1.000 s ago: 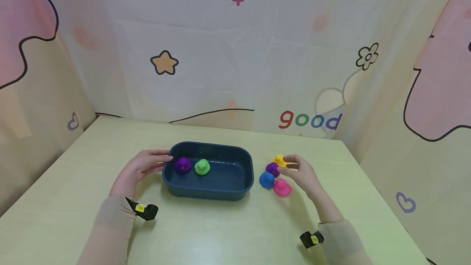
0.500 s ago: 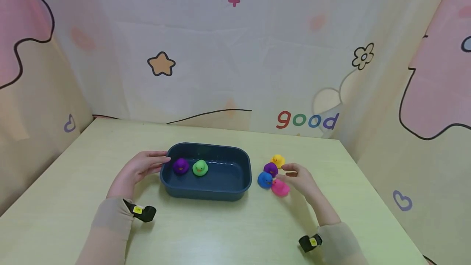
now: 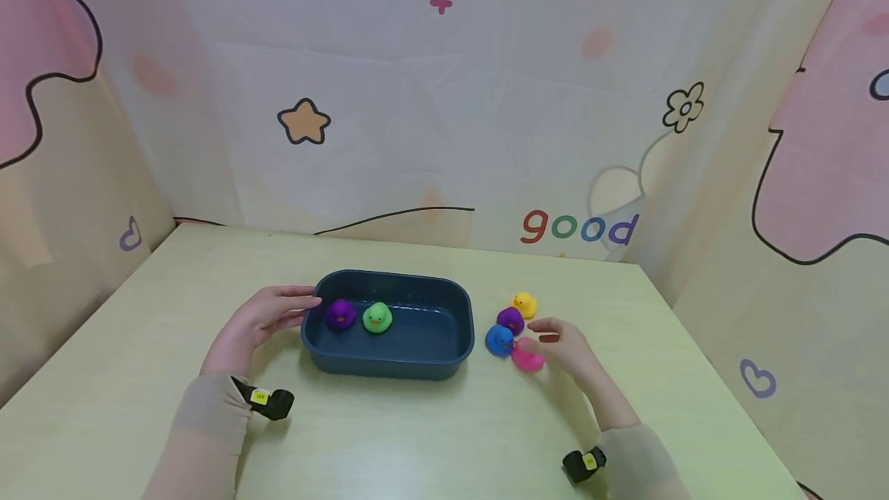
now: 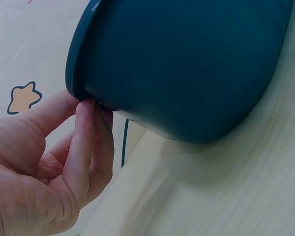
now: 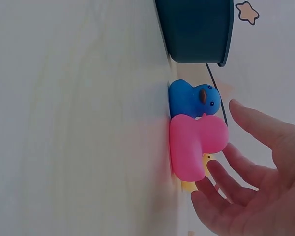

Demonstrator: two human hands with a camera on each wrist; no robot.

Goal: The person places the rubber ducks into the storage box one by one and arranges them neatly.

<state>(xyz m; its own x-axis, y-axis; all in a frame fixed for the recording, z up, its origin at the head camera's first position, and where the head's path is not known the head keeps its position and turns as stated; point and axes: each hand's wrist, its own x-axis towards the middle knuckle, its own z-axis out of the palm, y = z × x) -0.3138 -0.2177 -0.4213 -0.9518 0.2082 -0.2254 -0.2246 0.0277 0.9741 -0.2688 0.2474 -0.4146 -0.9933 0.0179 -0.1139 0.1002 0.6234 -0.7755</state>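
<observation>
The pink duck [image 3: 526,359] lies on the tabletop [image 3: 430,438] just right of the blue duck [image 3: 498,339], with the right hand [image 3: 566,346] spread loosely around it, fingers uncurled and gripping nothing. A purple duck [image 3: 510,319] and yellow duck [image 3: 524,303] sit just behind. The left hand [image 3: 260,316] rests straight fingers against the tub [image 3: 389,365] rim.

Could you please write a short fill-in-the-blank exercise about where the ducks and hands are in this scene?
1. The dark blue tub holds a purple duck and a ____ duck.
2. The number of ducks standing on the table outside the tub is ____.
3. The left hand touches the tub's ____.
4. The right hand is nearest the ____ duck.

Missing words: green; four; rim; pink
</observation>
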